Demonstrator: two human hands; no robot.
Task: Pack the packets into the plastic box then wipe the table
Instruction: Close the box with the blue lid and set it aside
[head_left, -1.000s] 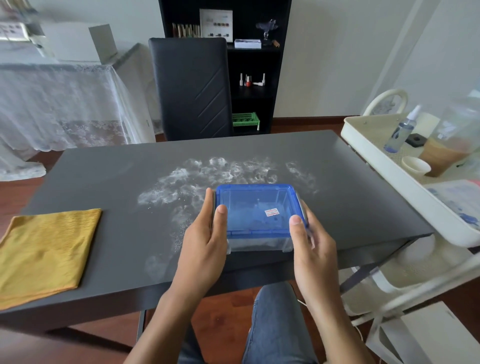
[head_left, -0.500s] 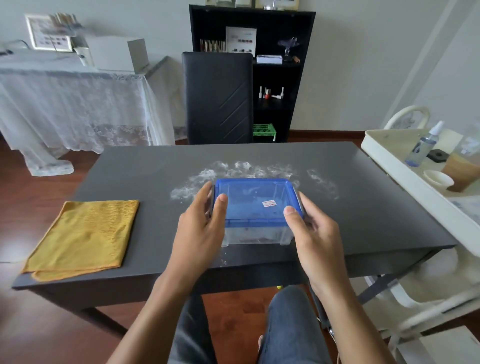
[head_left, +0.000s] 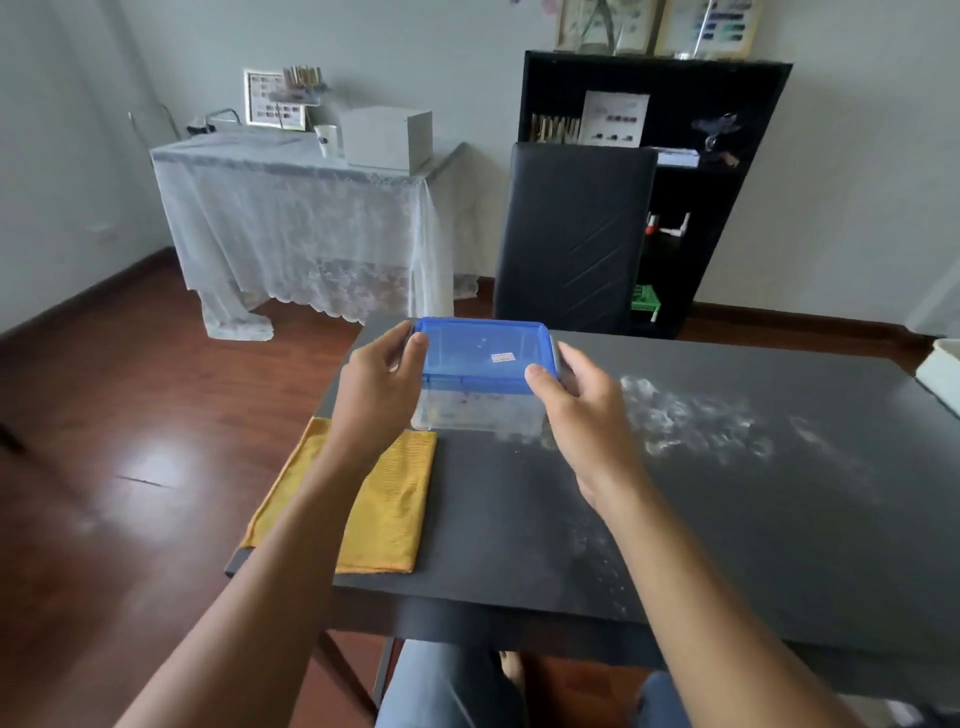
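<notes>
Left hand (head_left: 375, 385) and right hand (head_left: 582, 405) grip the blue-lidded plastic box (head_left: 480, 382), contents blurred

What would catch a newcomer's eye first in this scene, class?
The blue-lidded plastic box, gripped at its ends by the left hand and right hand near the dark table's far left part. Next, the white powdery smear right of the box, and the yellow cloth on the table's left edge.
</notes>
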